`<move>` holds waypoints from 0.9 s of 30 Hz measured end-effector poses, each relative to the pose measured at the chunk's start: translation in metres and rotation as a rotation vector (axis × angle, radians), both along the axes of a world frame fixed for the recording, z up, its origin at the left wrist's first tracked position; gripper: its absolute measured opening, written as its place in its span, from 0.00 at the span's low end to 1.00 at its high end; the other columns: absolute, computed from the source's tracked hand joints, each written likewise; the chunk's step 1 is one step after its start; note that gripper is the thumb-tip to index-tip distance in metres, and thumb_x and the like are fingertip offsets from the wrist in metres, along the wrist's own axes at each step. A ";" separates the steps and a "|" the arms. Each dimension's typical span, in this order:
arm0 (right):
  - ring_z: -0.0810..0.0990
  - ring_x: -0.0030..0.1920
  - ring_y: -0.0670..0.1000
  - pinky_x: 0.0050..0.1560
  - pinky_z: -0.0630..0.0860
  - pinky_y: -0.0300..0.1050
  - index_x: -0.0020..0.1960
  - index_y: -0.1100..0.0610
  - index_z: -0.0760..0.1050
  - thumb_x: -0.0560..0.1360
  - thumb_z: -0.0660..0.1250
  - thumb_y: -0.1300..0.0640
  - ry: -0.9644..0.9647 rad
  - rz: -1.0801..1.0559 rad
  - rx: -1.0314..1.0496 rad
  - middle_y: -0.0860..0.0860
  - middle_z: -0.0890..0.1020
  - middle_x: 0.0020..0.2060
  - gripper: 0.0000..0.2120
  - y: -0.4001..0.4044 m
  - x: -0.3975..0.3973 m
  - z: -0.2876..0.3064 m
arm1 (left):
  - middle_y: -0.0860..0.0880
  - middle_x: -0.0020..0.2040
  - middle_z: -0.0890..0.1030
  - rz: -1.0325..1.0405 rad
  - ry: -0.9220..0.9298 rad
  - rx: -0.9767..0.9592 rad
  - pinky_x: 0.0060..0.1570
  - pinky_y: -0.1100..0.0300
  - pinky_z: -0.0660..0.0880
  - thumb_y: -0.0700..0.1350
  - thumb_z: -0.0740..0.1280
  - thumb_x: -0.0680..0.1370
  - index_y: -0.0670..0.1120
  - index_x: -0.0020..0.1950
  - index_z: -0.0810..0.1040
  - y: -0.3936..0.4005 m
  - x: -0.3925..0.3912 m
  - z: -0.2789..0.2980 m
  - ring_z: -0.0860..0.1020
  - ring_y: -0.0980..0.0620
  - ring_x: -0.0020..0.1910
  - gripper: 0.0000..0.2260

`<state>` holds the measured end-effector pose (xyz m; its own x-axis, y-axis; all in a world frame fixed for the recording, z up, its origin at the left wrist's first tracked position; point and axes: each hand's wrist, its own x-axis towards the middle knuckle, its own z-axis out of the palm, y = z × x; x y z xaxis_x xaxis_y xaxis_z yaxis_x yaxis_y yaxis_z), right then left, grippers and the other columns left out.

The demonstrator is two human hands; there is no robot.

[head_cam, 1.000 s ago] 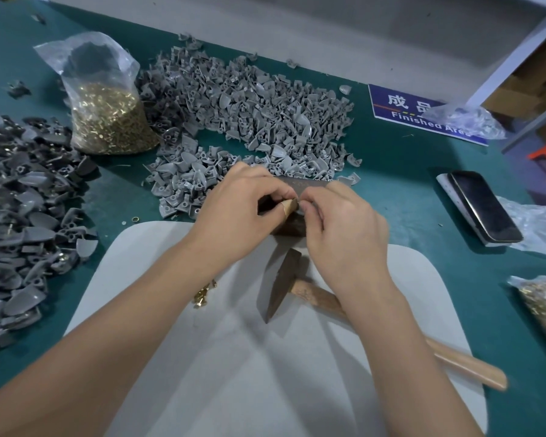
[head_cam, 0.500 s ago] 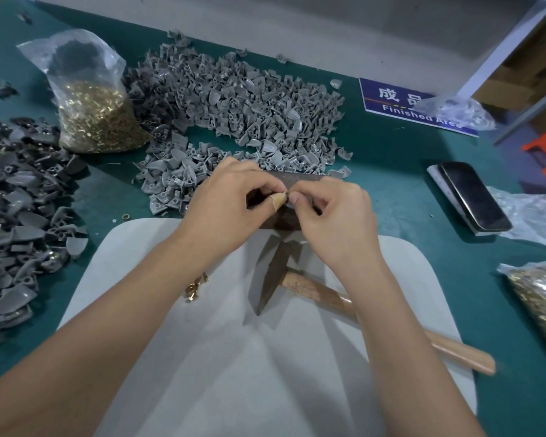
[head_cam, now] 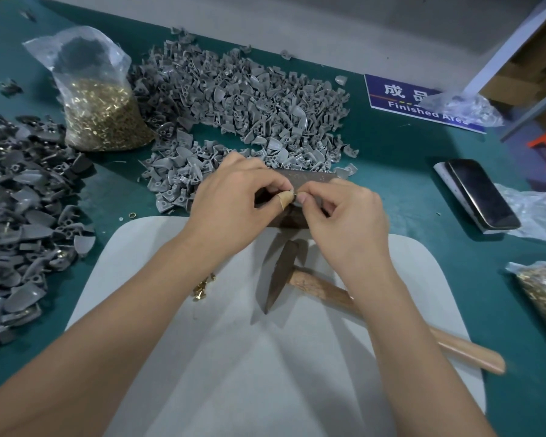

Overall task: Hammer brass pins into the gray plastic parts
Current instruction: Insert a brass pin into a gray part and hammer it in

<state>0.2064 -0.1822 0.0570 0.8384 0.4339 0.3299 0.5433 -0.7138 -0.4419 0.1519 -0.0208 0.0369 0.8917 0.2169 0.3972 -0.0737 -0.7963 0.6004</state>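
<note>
— Both hands meet in a pinching grip over the dark metal block (head_cam: 300,181) at the far edge of the white mat (head_cam: 234,357): the left hand (head_cam: 234,203), thumb wrapped in tan tape, and the right hand (head_cam: 344,212) have fingertips pressed together on something small between them.

— A pin going into a part?

— Probably a brass pin being seated in one gray plastic part, but the fingers hide nearly all of it. I can't tell pin from part in there.

— Where's the rest of the stock?

— The pile of gray plastic parts (head_cam: 249,102) lies just beyond the block. A plastic bag of brass pins (head_cam: 101,118) stands to the far left, and a few loose brass pins (head_cam: 202,288) lie on the mat beside the left forearm. A darker heap of parts (head_cam: 16,209), some with brass showing, lies at the left edge of the tabletop (head_cam: 407,171).

— And the hammer?

— The hammer (head_cam: 281,272) lies on the mat directly nearer the person than the hands. Its head points toward the block, and its wooden handle runs back and to the right, under the right wrist. So the right hand is clearly nearer; it would only need to let go and drop back onto the handle while the left steadies the piece.
</note>
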 end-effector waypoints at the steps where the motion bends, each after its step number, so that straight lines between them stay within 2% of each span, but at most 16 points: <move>1: 0.71 0.37 0.52 0.35 0.71 0.49 0.43 0.48 0.81 0.78 0.68 0.53 0.034 0.011 0.022 0.48 0.68 0.30 0.05 -0.001 0.001 0.001 | 0.57 0.43 0.78 0.001 -0.001 -0.005 0.47 0.49 0.75 0.55 0.71 0.77 0.57 0.50 0.85 0.000 0.000 0.000 0.71 0.52 0.50 0.05; 3: 0.72 0.38 0.54 0.35 0.72 0.50 0.44 0.49 0.81 0.78 0.68 0.53 0.042 0.012 -0.002 0.48 0.69 0.30 0.06 0.000 0.001 0.004 | 0.58 0.43 0.78 -0.009 -0.007 -0.024 0.47 0.49 0.75 0.54 0.72 0.77 0.57 0.50 0.85 -0.001 0.000 -0.001 0.71 0.53 0.51 0.04; 6: 0.70 0.40 0.53 0.34 0.62 0.47 0.44 0.51 0.79 0.79 0.65 0.52 -0.055 -0.006 -0.137 0.48 0.71 0.34 0.07 0.005 -0.002 0.009 | 0.57 0.43 0.78 -0.034 -0.019 -0.050 0.49 0.48 0.74 0.50 0.73 0.78 0.54 0.50 0.85 0.000 0.001 -0.002 0.72 0.51 0.51 0.03; 8: 0.67 0.41 0.52 0.35 0.59 0.47 0.43 0.52 0.78 0.80 0.64 0.52 -0.089 -0.010 -0.199 0.47 0.73 0.37 0.08 0.006 -0.003 0.012 | 0.56 0.43 0.78 -0.036 -0.021 -0.053 0.49 0.48 0.74 0.48 0.73 0.78 0.53 0.50 0.86 0.001 0.003 -0.002 0.72 0.50 0.51 0.03; 15: 0.69 0.43 0.55 0.39 0.62 0.46 0.44 0.50 0.80 0.80 0.64 0.52 -0.062 0.034 -0.264 0.48 0.75 0.37 0.09 0.008 0.006 0.020 | 0.56 0.43 0.79 -0.058 -0.026 -0.041 0.50 0.48 0.73 0.48 0.73 0.78 0.53 0.51 0.86 0.003 0.004 -0.004 0.72 0.50 0.50 0.04; 20: 0.72 0.40 0.54 0.35 0.63 0.46 0.44 0.52 0.81 0.79 0.67 0.53 -0.002 0.030 -0.154 0.47 0.71 0.30 0.07 0.001 0.006 0.012 | 0.58 0.43 0.78 -0.055 -0.025 -0.043 0.50 0.49 0.73 0.50 0.72 0.78 0.54 0.50 0.85 0.003 0.003 -0.006 0.72 0.52 0.51 0.04; 25: 0.71 0.37 0.53 0.33 0.61 0.44 0.43 0.49 0.81 0.77 0.68 0.52 0.045 0.030 -0.097 0.47 0.72 0.28 0.06 0.000 0.012 0.009 | 0.56 0.45 0.79 -0.099 -0.033 -0.054 0.53 0.64 0.68 0.48 0.72 0.78 0.50 0.50 0.84 0.004 0.005 -0.007 0.71 0.53 0.52 0.03; 27: 0.70 0.36 0.50 0.32 0.59 0.43 0.44 0.46 0.82 0.77 0.68 0.50 0.058 0.027 -0.107 0.39 0.75 0.31 0.05 0.000 0.013 0.010 | 0.56 0.45 0.79 -0.121 -0.018 -0.052 0.52 0.69 0.65 0.49 0.72 0.78 0.50 0.51 0.84 0.007 0.005 -0.006 0.71 0.54 0.51 0.04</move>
